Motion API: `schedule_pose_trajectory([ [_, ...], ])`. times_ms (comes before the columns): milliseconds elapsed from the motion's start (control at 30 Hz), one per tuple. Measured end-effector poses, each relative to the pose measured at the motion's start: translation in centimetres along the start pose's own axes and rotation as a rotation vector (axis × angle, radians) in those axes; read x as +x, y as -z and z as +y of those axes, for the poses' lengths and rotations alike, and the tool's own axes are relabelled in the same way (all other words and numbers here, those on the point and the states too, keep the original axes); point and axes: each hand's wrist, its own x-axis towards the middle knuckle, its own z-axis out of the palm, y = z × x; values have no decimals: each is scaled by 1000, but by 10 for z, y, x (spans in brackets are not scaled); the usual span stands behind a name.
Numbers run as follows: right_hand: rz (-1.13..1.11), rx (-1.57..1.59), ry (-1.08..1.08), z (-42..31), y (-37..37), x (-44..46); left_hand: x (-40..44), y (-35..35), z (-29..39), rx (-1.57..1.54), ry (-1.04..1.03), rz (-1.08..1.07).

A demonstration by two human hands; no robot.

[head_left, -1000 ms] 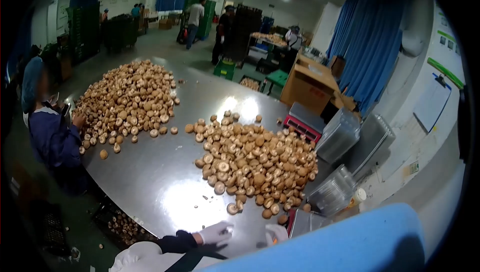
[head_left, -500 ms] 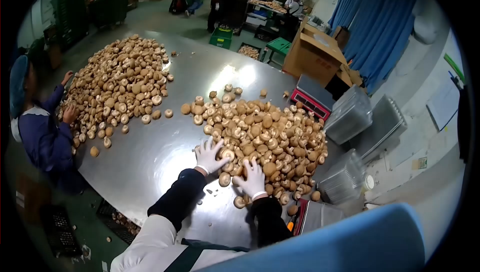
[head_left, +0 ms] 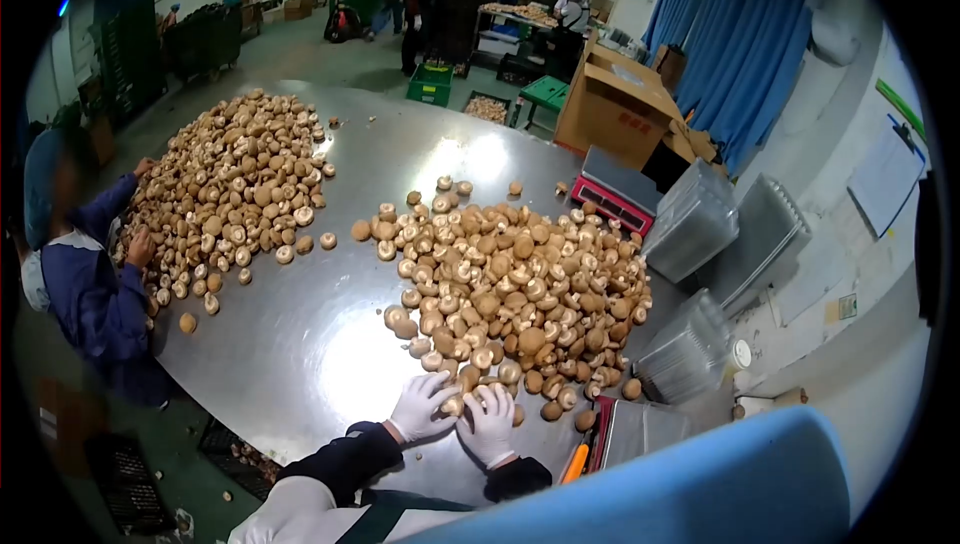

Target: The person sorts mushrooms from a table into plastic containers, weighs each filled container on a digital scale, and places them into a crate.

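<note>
A large heap of brown mushrooms [head_left: 530, 284] lies on the metal table [head_left: 300, 344]. At its near edge my left hand [head_left: 422, 408], in a white glove, rests with fingers spread against a few mushrooms. Close beside it on the right, my right hand [head_left: 490, 426], also gloved, has its fingers spread over mushrooms at the same edge. A pale mushroom [head_left: 453, 405] shows between the two hands. Neither hand is closed round a mushroom.
Another mushroom heap [head_left: 235, 179] is at the left, where a co-worker [head_left: 95, 274] reaches in. Red scales [head_left: 615, 192], clear plastic trays [head_left: 690, 224] and a cardboard box [head_left: 620, 109] stand at the right. An orange-handled tool [head_left: 576, 462] lies near the front scale.
Both hands reached forward to the heap, then drew back toward the table's near edge, with several mushrooms now at their fingers. The camera view has shifted slightly.
</note>
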Motion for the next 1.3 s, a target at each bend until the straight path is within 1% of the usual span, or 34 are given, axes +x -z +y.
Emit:
schedule_pose_trajectory([
  [67,25,17,-34,-3,5,-10,-13,0,7,32,-44,-23],
  [133,16,62,-64,-3,13,-16,-24,3,9,79,-11,-27],
  [200,-9,101,-158,-3,25,-16,-30,9,14,222,185,-19],
  [233,45,55,-156,3,18,-23,-33,11,9,226,241,-12],
  [267,16,89,-196,7,18,-25,-35,16,6,210,284,-5],
  [333,-62,116,-242,9,20,-24,-33,18,0,75,297,34],
  [400,-153,15,-223,9,20,-14,-27,19,-7,78,286,-39],
  [433,-271,-52,-280,10,21,-7,-21,19,-11,96,279,-65],
  [467,-267,-54,-277,9,23,3,-11,20,-11,136,300,-92],
  [533,-408,-151,-272,8,25,26,6,16,-21,113,309,-68],
  [567,-469,-160,-319,3,22,36,16,12,-29,15,280,-64],
  [600,-536,-213,-286,4,20,41,24,6,-35,79,256,-116],
  [667,-589,-262,-299,0,15,47,41,2,-45,69,222,-299],
  [700,-553,-250,-289,0,14,47,45,4,-47,71,224,-337],
  [800,-501,-200,-282,0,10,40,43,9,-41,86,185,-351],
  [833,-456,-165,-271,-3,11,35,36,11,-38,82,105,-273],
  [867,-424,-152,-266,-7,12,28,27,15,-36,136,46,-271],
  [933,-338,-53,-187,-10,14,14,9,15,-34,-35,96,-282],
  [967,-330,-111,-159,-14,15,8,1,16,-35,-24,94,-285],
  [1067,-305,-67,-199,-15,11,11,2,21,-29,0,90,-227],
  [1133,-340,-44,-271,-11,4,30,20,16,-30,48,164,-233],
  [1200,-404,-116,-330,-12,5,48,39,16,-30,109,229,-282],
  [1300,-464,-156,-361,-16,9,59,58,19,-32,89,348,-399],
])
